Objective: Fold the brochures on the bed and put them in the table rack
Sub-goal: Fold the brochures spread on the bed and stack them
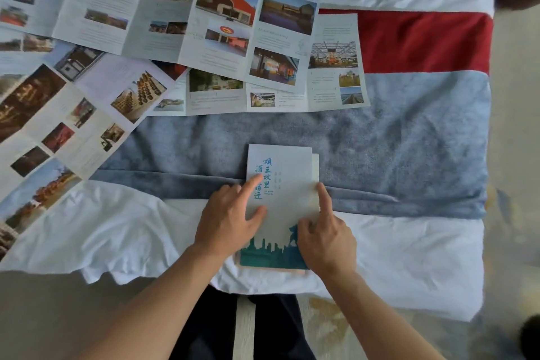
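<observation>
On bed (pixel 380 257): left hand (pixel 230 222), right hand (pixel 324 240) press folded brochure (pixel 285 184), forefingers straight.

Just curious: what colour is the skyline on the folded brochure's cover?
Teal skyline on a pale brochure; head view.

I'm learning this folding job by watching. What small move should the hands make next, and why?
Probably square up the folded brochure and press its crease flat. The left hand and right hand press on it with pointing fingers, yet inner panels jut past its right edge and bottom edge.
</observation>
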Available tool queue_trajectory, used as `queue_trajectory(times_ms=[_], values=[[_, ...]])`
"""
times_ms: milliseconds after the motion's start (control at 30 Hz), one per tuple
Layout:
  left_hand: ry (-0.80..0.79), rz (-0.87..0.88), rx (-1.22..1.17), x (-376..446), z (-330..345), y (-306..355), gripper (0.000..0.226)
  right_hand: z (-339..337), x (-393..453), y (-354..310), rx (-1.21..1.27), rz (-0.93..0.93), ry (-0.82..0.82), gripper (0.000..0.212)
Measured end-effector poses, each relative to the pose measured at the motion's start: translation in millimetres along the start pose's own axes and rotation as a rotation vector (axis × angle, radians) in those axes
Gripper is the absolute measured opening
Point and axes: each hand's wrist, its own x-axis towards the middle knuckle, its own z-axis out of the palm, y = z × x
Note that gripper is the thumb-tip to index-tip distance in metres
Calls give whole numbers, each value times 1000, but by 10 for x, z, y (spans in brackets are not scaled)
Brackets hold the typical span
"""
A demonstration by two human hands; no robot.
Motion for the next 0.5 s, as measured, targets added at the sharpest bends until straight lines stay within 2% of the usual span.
queue_trajectory(times_ms=[133, 200, 300, 400, 500], values=[[-3, 50, 120, 30, -10, -61, 61, -4, 12, -7, -200, -33, -26, 70], [-1, 130, 201, 78, -42, -59, 57, -25, 44, 4, -217, -115, 51, 64], [-92, 280, 261, 156, -36, 37, 57, -20, 127, -11, -260, -305, 186, 62], [-176, 242, 261, 211, -11, 126, 57, 42, 215, -131, -302, -446, 126, 67], [-182, 178, 275, 222, 37, 160, 61, 134, 272, -207, -330, -430, 49, 64]])
